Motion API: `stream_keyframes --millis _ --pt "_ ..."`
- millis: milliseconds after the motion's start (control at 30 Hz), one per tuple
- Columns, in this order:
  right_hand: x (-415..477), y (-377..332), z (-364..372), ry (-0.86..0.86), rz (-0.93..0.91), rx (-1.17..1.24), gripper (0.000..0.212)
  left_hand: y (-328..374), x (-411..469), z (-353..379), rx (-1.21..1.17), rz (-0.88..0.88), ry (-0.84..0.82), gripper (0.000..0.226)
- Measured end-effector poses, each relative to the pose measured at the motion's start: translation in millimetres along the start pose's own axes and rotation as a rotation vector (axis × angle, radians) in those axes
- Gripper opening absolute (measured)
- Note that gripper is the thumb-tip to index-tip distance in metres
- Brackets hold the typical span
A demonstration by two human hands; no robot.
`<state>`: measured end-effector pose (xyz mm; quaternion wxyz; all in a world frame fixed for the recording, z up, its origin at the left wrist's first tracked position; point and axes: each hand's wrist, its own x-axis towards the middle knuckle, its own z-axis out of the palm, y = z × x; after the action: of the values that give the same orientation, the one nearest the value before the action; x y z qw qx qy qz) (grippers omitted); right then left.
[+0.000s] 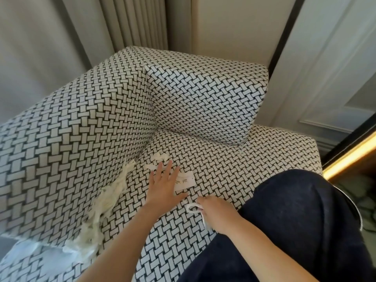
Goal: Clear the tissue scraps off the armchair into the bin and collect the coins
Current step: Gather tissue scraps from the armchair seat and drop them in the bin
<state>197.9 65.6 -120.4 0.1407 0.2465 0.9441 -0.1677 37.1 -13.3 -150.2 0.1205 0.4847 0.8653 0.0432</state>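
Tissue scrap (185, 181) beside left hand (162, 189) fingers (168, 169); right hand (216, 215) pinches strip (191, 208).

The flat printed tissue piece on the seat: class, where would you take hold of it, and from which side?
Probably pinch its right edge, coming from the right. The tissue piece lies flat on the armchair seat, and the left hand overlaps its left edge, so only the right side is free.

Bare forearms (132, 241), plain dark navy trousers (295, 220) of smooth cloth over one knee
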Motion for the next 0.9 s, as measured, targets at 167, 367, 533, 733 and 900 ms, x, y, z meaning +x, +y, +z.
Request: stream_keyframes --millis 167,367,533,733,900 --pt "-1 1 -6 0.063 0.038 0.117 0.021 2 3 -1 0.111 0.075 0.057 0.066" --pt "0 4 -14 0.132 0.089 0.197 0.022 -5 15 -11 0.316 0.308 0.152 0.028" --pt "1 8 -19 0.202 0.123 0.268 0.022 -12 36 -30 -0.035 0.147 0.189 0.026" --pt "4 10 -19 0.234 0.128 0.344 0.021 -21 55 -54 -0.431 -0.239 0.035 0.033" --pt "3 11 -22 0.242 0.144 0.511 0.013 -24 63 -51 -0.444 -0.256 0.004 0.028"
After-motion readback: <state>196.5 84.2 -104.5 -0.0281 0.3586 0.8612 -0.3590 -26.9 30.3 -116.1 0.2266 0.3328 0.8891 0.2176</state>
